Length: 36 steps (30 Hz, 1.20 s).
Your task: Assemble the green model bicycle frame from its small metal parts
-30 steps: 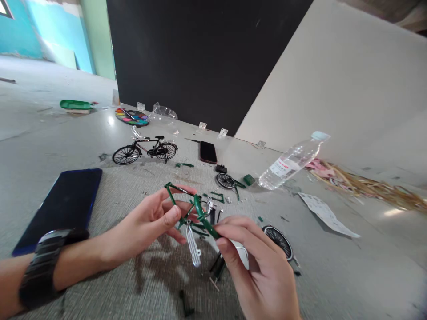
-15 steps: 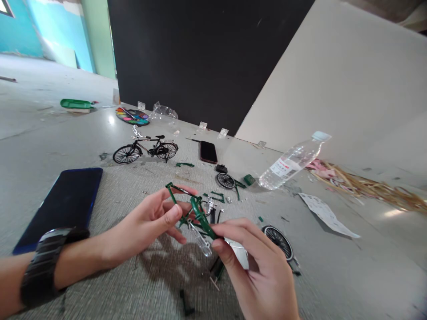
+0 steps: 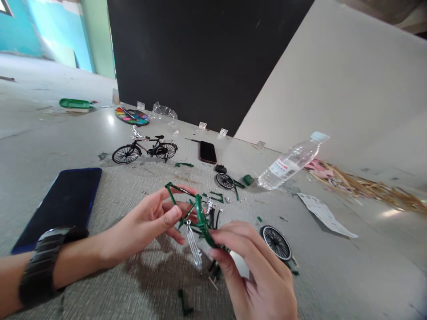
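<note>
My left hand [image 3: 156,218], with a black band on its wrist, pinches a green model bicycle frame [image 3: 182,190] between thumb and fingers. The thumb and fingers of my right hand [image 3: 255,262] are closed on the lower end of a curved green mudguard [image 3: 200,213]. The mudguard crosses in front of the frame's right end; whether they are joined, I cannot tell. A silver rack-like part [image 3: 194,246] hangs below the frame, beside the mudguard. Beneath my hands lie a small dark green part [image 3: 183,304] and several dark pieces, partly hidden.
An assembled black model bicycle [image 3: 145,149] stands at the back left. Around are a dark tablet [image 3: 60,206], a phone [image 3: 207,152], loose wheels [image 3: 276,242] [image 3: 225,180], a tilted plastic bottle [image 3: 290,164], a printed sheet [image 3: 325,213] and a paint palette [image 3: 131,116].
My right hand has turned the mudguard more upright against the frame. The silver part has swung with it, pointing more steeply down. My left hand keeps its hold on the frame.
</note>
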Each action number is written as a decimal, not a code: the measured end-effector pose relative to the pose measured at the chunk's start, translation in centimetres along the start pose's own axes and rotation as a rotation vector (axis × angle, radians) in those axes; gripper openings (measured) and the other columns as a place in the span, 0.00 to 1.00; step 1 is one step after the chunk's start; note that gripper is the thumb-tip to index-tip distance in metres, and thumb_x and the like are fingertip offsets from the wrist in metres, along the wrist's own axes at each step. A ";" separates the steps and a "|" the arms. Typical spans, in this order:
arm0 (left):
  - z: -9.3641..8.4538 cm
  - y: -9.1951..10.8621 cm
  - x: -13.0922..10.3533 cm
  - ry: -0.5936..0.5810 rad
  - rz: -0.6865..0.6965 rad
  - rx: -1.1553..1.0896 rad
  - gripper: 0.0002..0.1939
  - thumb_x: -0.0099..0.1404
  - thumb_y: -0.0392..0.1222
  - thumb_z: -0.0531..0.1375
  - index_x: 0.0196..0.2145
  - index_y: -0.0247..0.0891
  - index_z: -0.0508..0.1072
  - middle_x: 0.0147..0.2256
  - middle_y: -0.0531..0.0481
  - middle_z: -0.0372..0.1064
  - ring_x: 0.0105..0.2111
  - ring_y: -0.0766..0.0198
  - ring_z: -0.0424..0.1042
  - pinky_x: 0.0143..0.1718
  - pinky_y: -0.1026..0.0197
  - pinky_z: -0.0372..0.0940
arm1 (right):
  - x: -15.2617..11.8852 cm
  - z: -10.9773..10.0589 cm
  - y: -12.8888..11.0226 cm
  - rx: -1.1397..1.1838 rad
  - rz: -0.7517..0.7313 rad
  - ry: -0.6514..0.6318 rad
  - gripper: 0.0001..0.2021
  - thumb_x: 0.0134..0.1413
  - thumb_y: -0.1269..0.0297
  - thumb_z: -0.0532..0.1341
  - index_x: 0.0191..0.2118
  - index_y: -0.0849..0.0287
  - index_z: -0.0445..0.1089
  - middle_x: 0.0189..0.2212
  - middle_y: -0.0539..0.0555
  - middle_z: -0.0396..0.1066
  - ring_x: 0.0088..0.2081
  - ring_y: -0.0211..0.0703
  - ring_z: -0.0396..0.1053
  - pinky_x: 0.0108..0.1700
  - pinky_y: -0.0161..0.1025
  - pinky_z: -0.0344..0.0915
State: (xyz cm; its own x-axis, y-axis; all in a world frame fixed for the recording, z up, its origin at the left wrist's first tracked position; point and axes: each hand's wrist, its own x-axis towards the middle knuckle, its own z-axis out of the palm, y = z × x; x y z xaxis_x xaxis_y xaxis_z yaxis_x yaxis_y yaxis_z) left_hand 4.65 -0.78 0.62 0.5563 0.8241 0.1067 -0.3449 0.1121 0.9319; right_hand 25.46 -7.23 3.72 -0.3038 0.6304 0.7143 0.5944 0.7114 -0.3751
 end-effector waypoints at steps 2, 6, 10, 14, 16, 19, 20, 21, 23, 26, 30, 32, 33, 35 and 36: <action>0.0 0.1 0.0 -0.012 -0.001 -0.010 0.24 0.70 0.52 0.63 0.57 0.38 0.67 0.48 0.39 0.71 0.47 0.55 0.72 0.36 0.61 0.73 | 0.1 -0.1 0.1 -0.045 -0.020 0.027 0.11 0.62 0.80 0.59 0.45 0.59 0.72 0.36 0.52 0.74 0.39 0.39 0.72 0.43 0.36 0.71; 0.1 0.2 0.1 -0.026 -0.007 -0.027 0.24 0.70 0.51 0.63 0.58 0.38 0.66 0.47 0.39 0.72 0.47 0.55 0.73 0.37 0.61 0.74 | 0.3 0.0 0.3 -0.097 -0.049 0.038 0.13 0.61 0.83 0.58 0.44 0.59 0.71 0.38 0.53 0.74 0.42 0.39 0.71 0.46 0.36 0.70; 0.0 0.1 0.2 -0.062 -0.006 -0.051 0.22 0.71 0.49 0.63 0.58 0.38 0.66 0.47 0.40 0.73 0.45 0.57 0.74 0.37 0.62 0.73 | 0.2 0.0 0.4 -0.089 -0.054 -0.017 0.12 0.62 0.83 0.58 0.44 0.60 0.71 0.39 0.53 0.74 0.44 0.40 0.71 0.47 0.36 0.70; -0.1 -0.2 0.2 -0.045 -0.002 -0.036 0.24 0.71 0.50 0.63 0.58 0.38 0.66 0.46 0.40 0.73 0.44 0.57 0.74 0.37 0.61 0.73 | 0.0 0.1 0.5 -0.125 -0.063 -0.039 0.11 0.62 0.82 0.59 0.45 0.60 0.71 0.40 0.54 0.74 0.44 0.41 0.70 0.47 0.39 0.70; -0.2 -0.3 0.1 -0.025 0.009 -0.018 0.24 0.70 0.50 0.63 0.59 0.38 0.66 0.47 0.39 0.73 0.45 0.56 0.74 0.37 0.60 0.73 | 0.0 0.1 0.5 -0.150 -0.050 -0.026 0.11 0.62 0.81 0.60 0.46 0.61 0.71 0.40 0.54 0.75 0.43 0.41 0.69 0.47 0.40 0.69; -0.2 -0.3 0.1 -0.021 0.035 -0.008 0.23 0.71 0.49 0.63 0.59 0.38 0.68 0.48 0.38 0.73 0.46 0.53 0.74 0.36 0.61 0.72 | 0.0 0.1 0.5 -0.162 -0.036 -0.032 0.11 0.62 0.80 0.60 0.47 0.60 0.71 0.39 0.54 0.75 0.42 0.42 0.69 0.46 0.41 0.69; -0.1 -0.3 0.1 -0.023 0.037 -0.009 0.23 0.71 0.49 0.63 0.59 0.38 0.68 0.48 0.38 0.73 0.46 0.53 0.74 0.36 0.61 0.72 | 0.0 0.1 0.5 -0.163 -0.038 -0.038 0.12 0.62 0.80 0.60 0.47 0.59 0.71 0.39 0.54 0.75 0.42 0.42 0.69 0.46 0.41 0.69; -0.1 -0.2 0.1 -0.022 0.036 -0.007 0.23 0.71 0.49 0.63 0.59 0.38 0.68 0.48 0.38 0.74 0.46 0.53 0.74 0.36 0.61 0.72 | -0.1 0.1 0.5 -0.164 -0.040 -0.046 0.12 0.62 0.80 0.60 0.47 0.59 0.71 0.39 0.54 0.75 0.42 0.43 0.69 0.45 0.42 0.70; -0.1 -0.2 0.1 -0.014 0.024 0.003 0.23 0.71 0.49 0.63 0.59 0.38 0.68 0.48 0.37 0.74 0.45 0.54 0.75 0.36 0.61 0.72 | -0.1 0.2 0.6 -0.171 -0.045 -0.055 0.12 0.62 0.80 0.61 0.47 0.58 0.71 0.39 0.54 0.75 0.42 0.43 0.70 0.45 0.42 0.70; -0.1 -0.2 0.0 -0.024 0.025 0.008 0.23 0.71 0.48 0.62 0.59 0.38 0.67 0.49 0.37 0.74 0.46 0.53 0.75 0.37 0.60 0.73 | -0.2 0.2 0.6 -0.183 -0.055 -0.065 0.13 0.61 0.81 0.61 0.47 0.58 0.72 0.39 0.54 0.75 0.42 0.43 0.70 0.45 0.42 0.70; -0.3 -0.4 0.0 -0.065 0.040 -0.012 0.23 0.72 0.48 0.61 0.60 0.39 0.66 0.51 0.36 0.74 0.48 0.52 0.75 0.38 0.58 0.73 | -0.1 0.2 0.6 -0.200 -0.063 -0.074 0.14 0.61 0.81 0.61 0.49 0.58 0.73 0.39 0.54 0.75 0.42 0.44 0.70 0.45 0.43 0.70; -0.2 -0.4 0.0 -0.060 0.035 -0.014 0.23 0.72 0.48 0.62 0.60 0.39 0.66 0.52 0.37 0.73 0.48 0.53 0.75 0.38 0.59 0.73 | 0.0 0.1 0.6 -0.209 -0.072 -0.078 0.14 0.61 0.80 0.61 0.50 0.59 0.73 0.39 0.54 0.75 0.41 0.44 0.70 0.45 0.43 0.69; -0.2 -0.4 0.0 -0.052 0.035 -0.016 0.23 0.71 0.48 0.62 0.60 0.39 0.66 0.52 0.37 0.73 0.48 0.54 0.75 0.38 0.60 0.73 | 0.0 0.1 0.5 -0.210 -0.080 -0.079 0.14 0.61 0.80 0.61 0.50 0.59 0.72 0.38 0.54 0.75 0.41 0.43 0.70 0.45 0.43 0.69; -0.1 -0.4 0.0 -0.034 0.033 -0.023 0.23 0.71 0.48 0.62 0.60 0.39 0.66 0.51 0.37 0.74 0.47 0.55 0.74 0.38 0.60 0.73 | 0.1 0.0 0.4 -0.206 -0.092 -0.076 0.14 0.61 0.80 0.61 0.50 0.60 0.72 0.38 0.54 0.75 0.40 0.43 0.70 0.44 0.43 0.70; -0.1 -0.4 0.0 -0.025 0.029 -0.027 0.23 0.71 0.48 0.62 0.60 0.39 0.66 0.51 0.37 0.74 0.47 0.54 0.74 0.38 0.60 0.73 | 0.1 0.0 0.4 -0.200 -0.095 -0.075 0.14 0.62 0.80 0.61 0.50 0.60 0.72 0.37 0.55 0.75 0.40 0.42 0.70 0.43 0.43 0.70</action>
State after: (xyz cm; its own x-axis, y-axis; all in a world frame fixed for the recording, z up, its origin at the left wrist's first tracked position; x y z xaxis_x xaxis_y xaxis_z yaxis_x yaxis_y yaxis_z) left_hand 4.69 -0.75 0.25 0.5644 0.8130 0.1429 -0.3814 0.1033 0.9186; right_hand 25.64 -6.91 3.68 -0.4156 0.5901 0.6921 0.6939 0.6977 -0.1781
